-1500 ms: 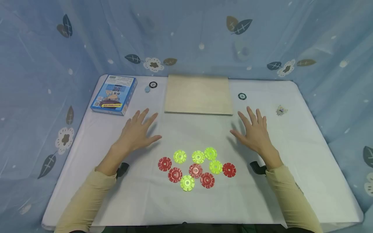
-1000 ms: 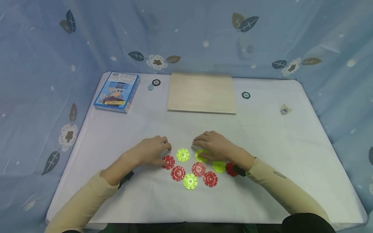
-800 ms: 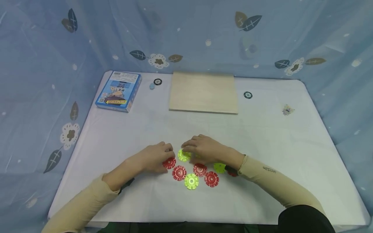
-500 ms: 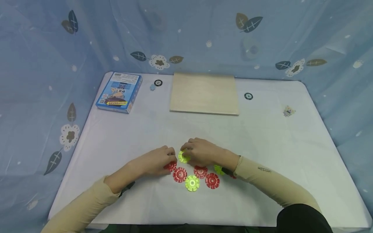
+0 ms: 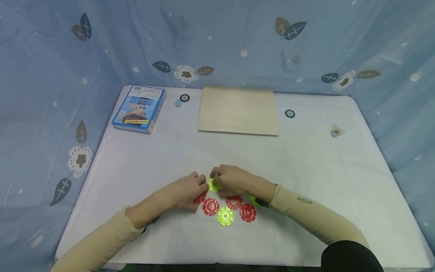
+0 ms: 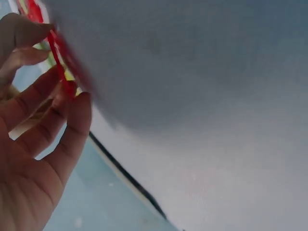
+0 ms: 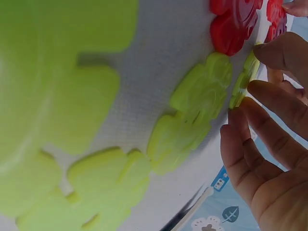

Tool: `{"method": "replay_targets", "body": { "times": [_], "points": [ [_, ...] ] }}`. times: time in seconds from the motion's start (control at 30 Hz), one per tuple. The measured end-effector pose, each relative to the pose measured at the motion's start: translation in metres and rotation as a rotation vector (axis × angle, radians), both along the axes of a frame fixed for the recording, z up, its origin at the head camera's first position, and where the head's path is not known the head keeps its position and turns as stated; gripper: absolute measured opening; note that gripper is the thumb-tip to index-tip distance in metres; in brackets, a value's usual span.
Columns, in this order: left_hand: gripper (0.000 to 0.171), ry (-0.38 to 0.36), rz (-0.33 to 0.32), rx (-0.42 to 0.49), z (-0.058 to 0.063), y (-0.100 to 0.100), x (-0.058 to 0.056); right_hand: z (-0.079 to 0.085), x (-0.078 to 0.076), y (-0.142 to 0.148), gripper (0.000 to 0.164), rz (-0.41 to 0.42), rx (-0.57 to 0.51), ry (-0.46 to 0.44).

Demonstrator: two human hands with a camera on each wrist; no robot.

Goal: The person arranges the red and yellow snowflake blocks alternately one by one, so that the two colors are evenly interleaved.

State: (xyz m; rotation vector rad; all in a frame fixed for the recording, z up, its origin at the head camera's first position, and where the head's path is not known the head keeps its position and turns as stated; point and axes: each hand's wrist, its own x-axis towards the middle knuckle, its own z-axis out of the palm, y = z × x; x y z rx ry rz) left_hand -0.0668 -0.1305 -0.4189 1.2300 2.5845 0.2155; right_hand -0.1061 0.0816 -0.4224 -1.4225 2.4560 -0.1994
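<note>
My left hand (image 5: 185, 192) pinches a red notched disc (image 5: 200, 197) between thumb and fingers. In the left wrist view that red disc (image 6: 56, 55) is tilted nearly edge-on. Close beside it, my right hand (image 5: 235, 180) reaches across from the right, fingertips on a yellow-green notched disc (image 5: 213, 185). The right wrist view has thumb and fingers at the edges of this yellow-green disc (image 7: 244, 81). Nearer to me lie red discs, one left (image 5: 210, 206) and one right (image 5: 247, 212), with a yellow-green disc (image 5: 225, 216) between them. My right hand and wrist cover other discs.
A pale wooden board (image 5: 239, 110) lies at the back of the white table (image 5: 163, 234). To its left are a blue box (image 5: 138, 109) and a black ring-shaped mark (image 5: 185, 98). Another ring mark (image 5: 290, 113) is on the right. Blue patterned cloth (image 5: 234, 41) hangs behind.
Both hands, spread wide over the table at first, have come inward and down to the discs. The left has taken hold of a red disc, the right of a yellow-green one.
</note>
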Motion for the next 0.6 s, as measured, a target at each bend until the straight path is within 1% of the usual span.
{"method": "replay_targets", "body": {
  "times": [0.07, 0.13, 0.2, 0.27, 0.33, 0.43, 0.5, 0.6],
  "points": [
    [0.037, 0.01, 0.026, 0.001, 0.006, -0.002, -0.002, 0.0, 0.001, 0.001, 0.026, 0.004, -0.01, 0.006],
    [0.041, -0.002, 0.079, 0.003, 0.013, -0.004, -0.009, 0.0, 0.001, 0.001, 0.027, 0.011, -0.022, 0.018],
    [0.043, -0.002, 0.137, 0.008, 0.02, -0.007, -0.021, 0.0, 0.001, 0.002, 0.028, 0.012, -0.031, 0.023],
    [0.044, 0.006, 0.185, 0.005, 0.024, -0.007, -0.037, -0.001, 0.001, 0.002, 0.029, -0.002, -0.03, 0.014],
    [0.046, 0.014, 0.222, -0.006, 0.025, -0.006, -0.054, 0.0, 0.001, 0.002, 0.03, -0.023, -0.024, -0.002],
    [0.048, 0.0, 0.265, -0.033, 0.021, -0.002, -0.077, 0.001, 0.001, 0.001, 0.032, -0.053, -0.015, -0.032],
    [0.049, -0.021, 0.286, -0.046, 0.017, -0.001, -0.089, 0.002, 0.001, -0.001, 0.034, -0.065, -0.015, -0.053],
    [0.049, -0.044, 0.313, -0.061, 0.012, -0.001, -0.101, 0.002, 0.001, -0.003, 0.035, -0.087, -0.014, -0.085]
  ]
}}
